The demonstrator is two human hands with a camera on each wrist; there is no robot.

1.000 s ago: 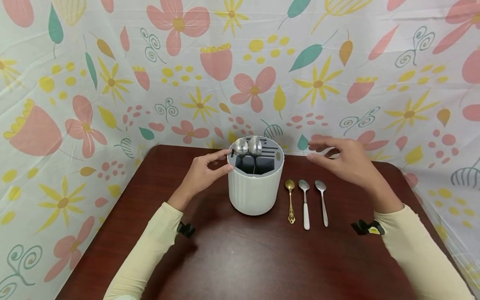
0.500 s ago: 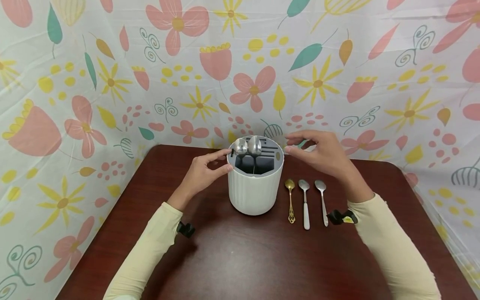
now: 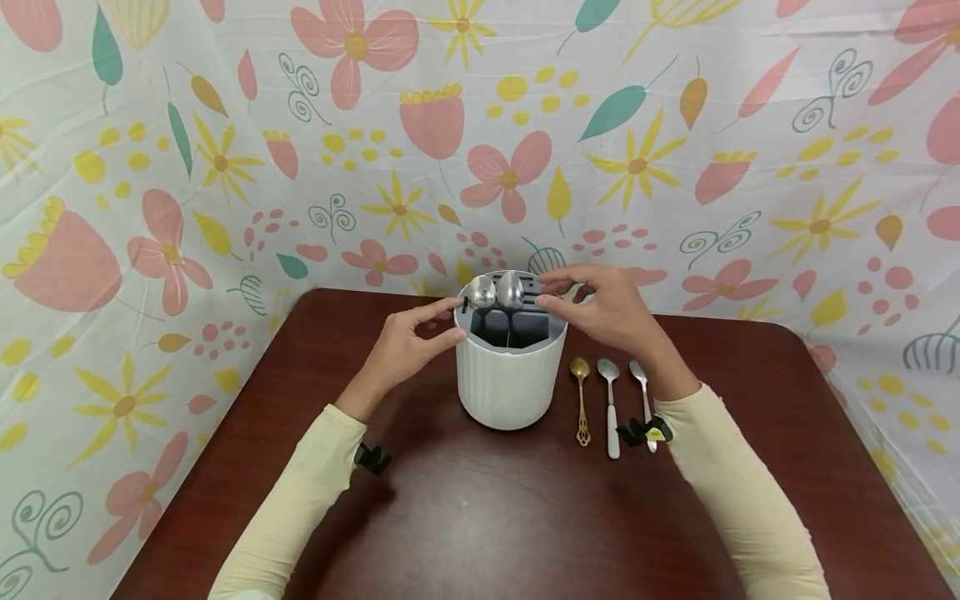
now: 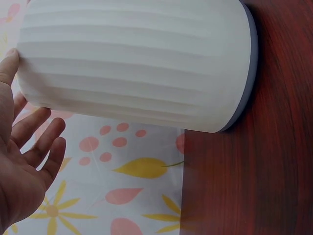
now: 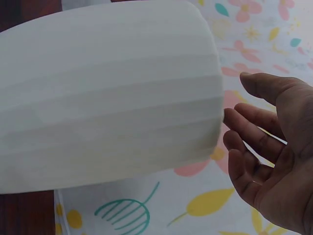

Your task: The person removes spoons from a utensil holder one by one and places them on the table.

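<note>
A white ribbed utensil holder (image 3: 507, 392) with a grey slotted top stands on the table. Two metal spoons (image 3: 482, 293) rest upright in it, bowls upward, their handles hidden inside. My left hand (image 3: 405, 340) touches the holder's left rim with fairly straight fingers; in the left wrist view its thumb and fingers lie around the holder's top end. Over the right side of the rim hovers my right hand (image 3: 600, 307), thumb and fingers apart with nothing between them, close to the spoon bowls. In the right wrist view those fingers are loosely bent past the holder's top.
Three spoons lie in a row right of the holder: a gold one (image 3: 581, 400), one with a white handle (image 3: 611, 408) and a silver one (image 3: 642, 392) partly covered by the right wrist's camera. A flower-print cloth (image 3: 510, 100) hangs behind the dark wooden table (image 3: 465, 517).
My right hand has moved left, from the air right of the holder to above its right rim. The left hand, the holder and the spoons have stayed in place.
</note>
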